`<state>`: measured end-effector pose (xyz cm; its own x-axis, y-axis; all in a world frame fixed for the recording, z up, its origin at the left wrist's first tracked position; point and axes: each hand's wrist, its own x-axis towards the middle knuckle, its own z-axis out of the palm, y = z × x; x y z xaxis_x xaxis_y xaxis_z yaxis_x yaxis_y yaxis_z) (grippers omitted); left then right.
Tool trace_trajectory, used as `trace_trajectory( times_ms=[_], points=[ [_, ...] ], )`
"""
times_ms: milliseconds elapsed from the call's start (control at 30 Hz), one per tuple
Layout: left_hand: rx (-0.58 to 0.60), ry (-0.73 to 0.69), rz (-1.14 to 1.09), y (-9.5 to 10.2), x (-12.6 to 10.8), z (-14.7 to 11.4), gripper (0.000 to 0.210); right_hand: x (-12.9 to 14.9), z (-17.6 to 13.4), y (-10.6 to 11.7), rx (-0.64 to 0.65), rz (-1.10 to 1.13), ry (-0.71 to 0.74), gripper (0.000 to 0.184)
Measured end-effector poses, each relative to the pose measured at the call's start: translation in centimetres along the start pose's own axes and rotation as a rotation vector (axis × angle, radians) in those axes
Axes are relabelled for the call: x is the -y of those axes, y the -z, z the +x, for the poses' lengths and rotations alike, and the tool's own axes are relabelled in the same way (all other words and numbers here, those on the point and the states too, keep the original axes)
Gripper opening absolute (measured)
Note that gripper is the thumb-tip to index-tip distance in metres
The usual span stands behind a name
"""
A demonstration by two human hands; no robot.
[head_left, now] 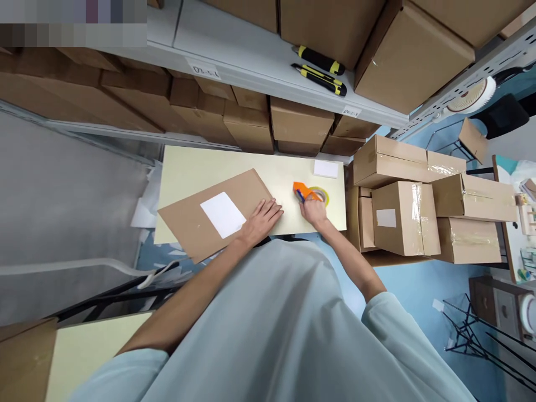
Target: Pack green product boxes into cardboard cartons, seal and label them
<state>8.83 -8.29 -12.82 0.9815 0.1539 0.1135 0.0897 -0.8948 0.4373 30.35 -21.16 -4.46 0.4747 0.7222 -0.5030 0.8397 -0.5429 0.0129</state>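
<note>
A flat brown cardboard box (188, 215) lies at a slant on the pale yellow table (180, 167), its near left corner past the front edge. On its upper face is a white label (223, 215). My left hand (263, 221) rests with fingers stretched out across the box's right end. My right hand (314, 211) is closed round the handle of an orange tape dispenser (305, 190), to the right of the box. A roll of yellowish tape (324, 194) sits on the dispenser. Behind it lies a small white stack of labels or paper (325, 168).
Two yellow-and-black utility knives (320, 70) lie on the grey shelf (251, 61) above the table, among cardboard boxes. Taped cartons (402, 218) are piled right of the table. A grey wall (62, 206) stands at left. Black metal frames (469, 329) stand on the blue floor.
</note>
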Motion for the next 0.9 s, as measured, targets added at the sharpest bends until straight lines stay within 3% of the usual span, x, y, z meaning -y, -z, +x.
trace_trajectory(
  times_ms=[167,267,400,467,567,667,900],
  points=[
    [0.043,-0.056,-0.023,0.8,0.3,-0.4,0.059,-5.5,1.9,5.4,-0.100,0.099,0.008,0.057],
    [-0.061,-0.036,-0.087,2.4,-0.5,0.9,0.043,-6.3,1.8,7.6,-0.138,0.444,0.108,0.052],
    [-0.417,0.156,-0.247,6.7,-3.4,4.6,0.039,-3.7,1.1,9.8,-0.072,1.019,0.316,0.052],
    [-0.548,0.236,-0.362,9.5,-4.9,6.9,0.038,-1.9,1.0,11.6,-0.113,1.071,0.375,0.051],
    [-0.709,0.279,-0.529,13.2,-5.7,10.0,0.028,0.7,1.5,15.2,-0.223,0.904,0.402,0.043],
    [-0.836,0.362,-0.709,16.0,-4.6,12.6,0.018,2.7,3.1,19.1,-0.284,0.762,0.395,0.045],
    [-0.994,0.444,-1.168,20.9,0.1,18.8,0.036,4.8,9.2,26.8,-0.464,0.952,0.483,0.062]
  ],
)
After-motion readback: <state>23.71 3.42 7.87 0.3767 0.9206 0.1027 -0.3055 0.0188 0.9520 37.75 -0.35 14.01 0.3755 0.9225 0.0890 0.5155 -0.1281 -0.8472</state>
